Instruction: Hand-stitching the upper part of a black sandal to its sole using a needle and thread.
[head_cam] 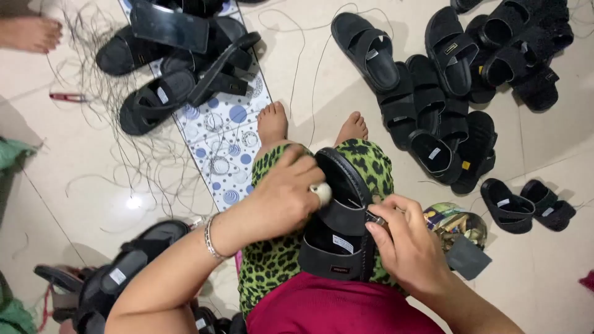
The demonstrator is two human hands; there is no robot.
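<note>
1. Head view: a black sandal [337, 229] lies on the person's lap, over green leopard-print trousers [272, 260]
2. The left hand [281, 198] curls closed around a pale-handled tool [322, 193], pressing on the sandal's strap
3. The right hand [405, 241] pinches the sandal's right edge, fingers nearly closed
4. More black sandals [445, 124] lie scattered on the tiled floor [544, 272]

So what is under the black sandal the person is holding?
Under the black sandal lies the person's lap in green leopard-print fabric. The left hand grips its upper end, the right hand its side edge. The sole's underside is covered.
</note>
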